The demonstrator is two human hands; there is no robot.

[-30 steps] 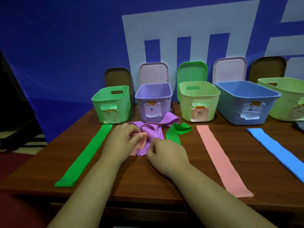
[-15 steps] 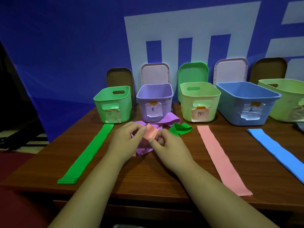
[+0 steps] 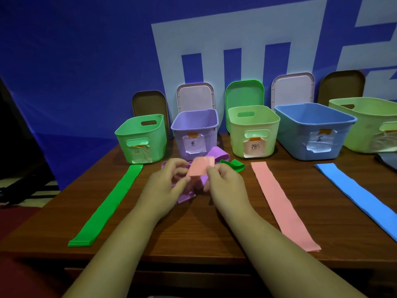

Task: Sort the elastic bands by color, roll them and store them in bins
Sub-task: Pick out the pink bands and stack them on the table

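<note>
My left hand (image 3: 166, 186) and my right hand (image 3: 225, 181) both pinch a pink elastic band (image 3: 202, 165) and hold it just above a tangled heap of purple bands (image 3: 217, 153). A crumpled green band (image 3: 233, 164) lies to the right of the heap. Flat on the table lie a green band stack (image 3: 107, 209), a long pink band (image 3: 279, 203) and a blue band (image 3: 361, 196). At the back stand a green bin (image 3: 141, 138), a purple bin (image 3: 194, 127), a pale green bin (image 3: 253, 130) and a blue bin (image 3: 313, 127).
A larger pale green bin (image 3: 369, 123) stands at the far right, with a dark object (image 3: 386, 160) in front of it. Several lids (image 3: 243, 93) lean on the blue wall behind the bins. The wooden table's front edge (image 3: 193, 261) runs near my forearms.
Both hands have lifted the pink band out of the purple heap and raised it, spreading it between their fingers.
</note>
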